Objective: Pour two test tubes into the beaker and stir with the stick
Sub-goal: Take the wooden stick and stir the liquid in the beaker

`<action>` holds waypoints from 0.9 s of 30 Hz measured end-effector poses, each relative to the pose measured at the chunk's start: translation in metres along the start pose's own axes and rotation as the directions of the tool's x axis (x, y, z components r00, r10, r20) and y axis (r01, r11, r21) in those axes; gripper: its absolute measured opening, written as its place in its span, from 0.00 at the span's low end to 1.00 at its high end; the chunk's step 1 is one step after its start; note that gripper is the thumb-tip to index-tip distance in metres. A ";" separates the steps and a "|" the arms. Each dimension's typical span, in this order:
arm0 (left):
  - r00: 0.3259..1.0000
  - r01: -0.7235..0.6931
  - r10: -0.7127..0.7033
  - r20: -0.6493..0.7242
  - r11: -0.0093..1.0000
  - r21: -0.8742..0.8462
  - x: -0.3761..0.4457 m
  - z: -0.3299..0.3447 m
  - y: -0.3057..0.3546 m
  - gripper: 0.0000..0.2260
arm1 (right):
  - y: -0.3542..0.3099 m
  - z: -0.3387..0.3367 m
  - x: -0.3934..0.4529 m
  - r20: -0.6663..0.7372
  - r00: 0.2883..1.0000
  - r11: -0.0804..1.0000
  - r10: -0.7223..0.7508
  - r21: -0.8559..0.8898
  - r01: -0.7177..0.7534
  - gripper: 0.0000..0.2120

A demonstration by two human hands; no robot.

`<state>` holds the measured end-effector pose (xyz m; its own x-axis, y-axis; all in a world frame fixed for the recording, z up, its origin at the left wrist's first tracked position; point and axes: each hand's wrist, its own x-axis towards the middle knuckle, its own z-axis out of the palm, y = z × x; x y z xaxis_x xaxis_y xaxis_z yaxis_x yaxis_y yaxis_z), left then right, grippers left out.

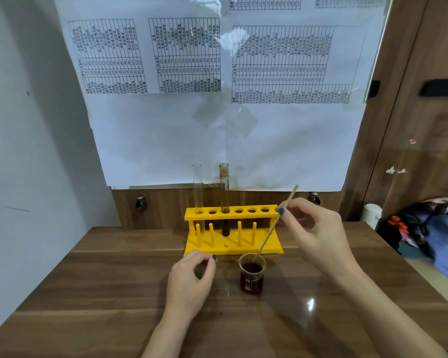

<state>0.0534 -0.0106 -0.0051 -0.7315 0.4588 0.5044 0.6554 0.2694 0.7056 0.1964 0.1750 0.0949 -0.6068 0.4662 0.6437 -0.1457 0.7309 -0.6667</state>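
A small glass beaker (pixel 251 276) of dark brown liquid stands on the wooden table (pixel 88 293) in front of a yellow test tube rack (pixel 233 229). My right hand (pixel 313 228) pinches a thin wooden stick (pixel 269 233) whose lower end dips into the beaker. Two test tubes stand in the rack: a nearly clear one (pixel 197 192) at the left and a brown-stained one (pixel 224 197) with dark residue at its bottom. My left hand (pixel 189 282) rests on the table left of the beaker, fingers curled, holding nothing.
Printed paper sheets (pixel 217 99) cover the wall behind the rack. At the right, beyond the table edge, are a wooden door (pixel 424 125), a white container (pixel 372 214) and a pile of clothes and bags (pixel 434 228) on the floor.
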 end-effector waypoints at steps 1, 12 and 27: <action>1.000 0.002 -0.002 0.001 1.000 -0.001 0.000 0.000 0.000 0.06 | 0.000 -0.001 0.000 -0.002 1.000 1.000 -0.012 -0.004 0.012 0.04; 1.000 -0.017 0.017 0.003 1.000 0.011 0.000 0.000 -0.002 0.06 | 0.000 -0.005 0.000 0.021 0.999 0.999 -0.034 0.010 0.034 0.05; 1.000 -0.003 0.003 0.008 1.000 -0.017 0.000 0.002 -0.003 0.07 | 0.006 -0.011 0.000 0.000 0.999 0.997 0.033 0.071 -0.033 0.05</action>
<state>0.0517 -0.0094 -0.0082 -0.7283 0.4662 0.5023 0.6540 0.2537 0.7127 0.2043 0.1850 0.0946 -0.6111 0.4901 0.6216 -0.1807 0.6782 -0.7124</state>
